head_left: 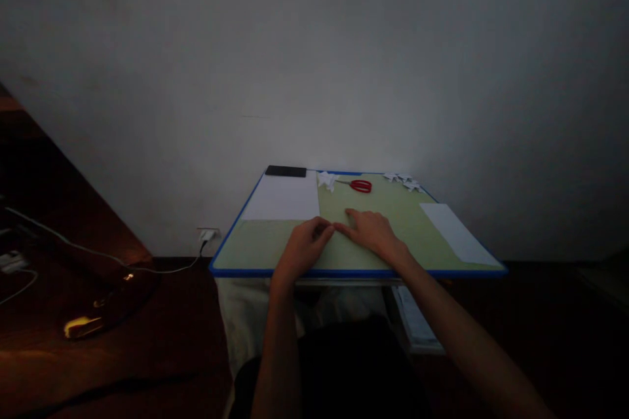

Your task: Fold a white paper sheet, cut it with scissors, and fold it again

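Board [417, 229] under both | left hand [301, 249] curled, grip unclear | right hand [372, 232] fingers outstretched flat

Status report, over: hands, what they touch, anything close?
Left hand curled, right hand flat, fingertips meeting on green board. Anything pinched: too dim to tell. Scissors, white sheet behind, apart.
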### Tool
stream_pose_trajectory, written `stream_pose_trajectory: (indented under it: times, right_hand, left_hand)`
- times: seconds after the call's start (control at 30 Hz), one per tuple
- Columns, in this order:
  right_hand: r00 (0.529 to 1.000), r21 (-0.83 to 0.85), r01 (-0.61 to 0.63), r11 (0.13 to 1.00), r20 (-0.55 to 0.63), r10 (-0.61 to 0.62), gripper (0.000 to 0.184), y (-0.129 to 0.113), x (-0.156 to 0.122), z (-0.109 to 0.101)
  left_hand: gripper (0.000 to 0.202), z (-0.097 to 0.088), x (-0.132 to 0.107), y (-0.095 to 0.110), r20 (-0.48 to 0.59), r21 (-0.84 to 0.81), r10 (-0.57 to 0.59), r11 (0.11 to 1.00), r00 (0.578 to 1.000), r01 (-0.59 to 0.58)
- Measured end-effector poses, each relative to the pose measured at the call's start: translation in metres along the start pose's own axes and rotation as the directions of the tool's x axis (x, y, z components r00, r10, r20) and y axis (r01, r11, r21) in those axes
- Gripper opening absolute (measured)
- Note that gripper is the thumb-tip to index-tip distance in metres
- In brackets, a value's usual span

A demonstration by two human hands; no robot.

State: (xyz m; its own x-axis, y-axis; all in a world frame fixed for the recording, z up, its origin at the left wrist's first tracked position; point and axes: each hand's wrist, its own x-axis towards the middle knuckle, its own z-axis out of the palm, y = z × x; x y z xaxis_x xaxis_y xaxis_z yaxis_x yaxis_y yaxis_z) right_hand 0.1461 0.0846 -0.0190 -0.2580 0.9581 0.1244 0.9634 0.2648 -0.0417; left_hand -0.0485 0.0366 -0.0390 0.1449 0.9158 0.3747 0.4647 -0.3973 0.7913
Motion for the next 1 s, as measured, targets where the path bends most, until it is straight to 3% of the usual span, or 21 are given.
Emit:
stream_pose_trajectory:
  times: [0.2, 0.5, 0.6, 0.77, 0.87, 1.0]
  right_hand:
    - [1.0, -0.001, -0.007, 1.0, -0.016, 0.007, 0.087, 0.0, 0.0, 0.005]
    - [0.999, 0.032, 0.033, 0.999, -0.014, -0.033, 0.07, 0.006, 0.009, 0.006]
    - [0.997, 0.063, 0.073, 0.995, -0.012, -0.073, 0.057, 0.01, 0.04, 0.002]
    - [0.983, 0.154, 0.184, 0.971, -0.031, -0.182, 0.038, 0.011, 0.117, 0.004]
    - [0.983, 0.171, 0.183, 0.968, -0.046, -0.177, 0.036, 0.01, 0.153, 0.011]
    - [0.979, 0.171, 0.205, 0.964, -0.053, -0.199, 0.036, 0.007, 0.181, 0.018]
  left_hand:
    - [0.028, 0.0, 0.0, 0.0, 0.005, -0.004, -0.002, 1.0, 1.0, 0.002]
    - [0.028, 0.001, 0.0, -0.001, -0.003, -0.012, 0.001, 1.0, 1.0, -0.001]
    - [0.026, 0.001, 0.0, -0.002, -0.01, -0.007, 0.001, 1.0, 1.0, -0.001]
    - [0.024, 0.001, 0.0, -0.003, -0.013, 0.004, 0.008, 1.0, 1.0, -0.008]
    - [0.023, 0.001, 0.0, -0.004, -0.015, 0.011, 0.014, 1.0, 1.0, -0.014]
    - [0.021, 0.003, -0.001, -0.006, -0.021, 0.029, 0.02, 0.999, 1.0, -0.019]
